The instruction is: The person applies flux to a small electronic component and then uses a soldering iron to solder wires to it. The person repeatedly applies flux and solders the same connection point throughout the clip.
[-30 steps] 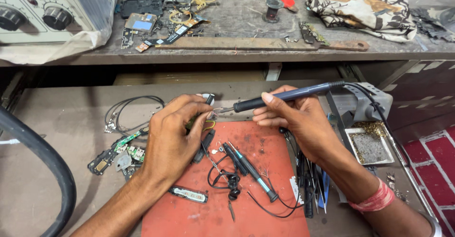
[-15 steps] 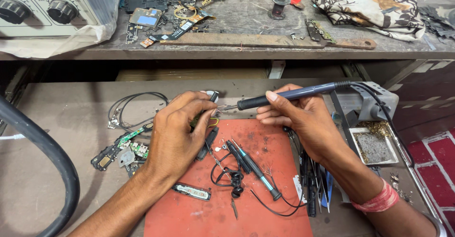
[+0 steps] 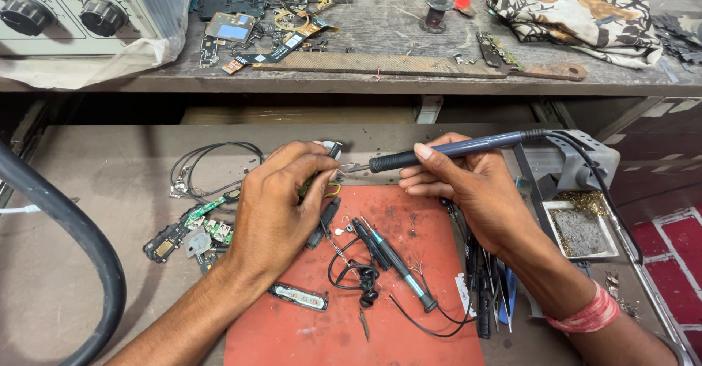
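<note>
Both your hands work above the red rubber mat on the desk: left hand fingers pinch a small green-and-yellow part, right hand fingers grip the dark blue soldering iron, tip just beside that part.

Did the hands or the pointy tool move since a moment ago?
Hardly at all. The right hand still holds the soldering iron like a pen, its tip aimed at the small part pinched in the left hand. The view just shifted a little. The tools on the red mat and the circuit boards lie where they were.
</note>
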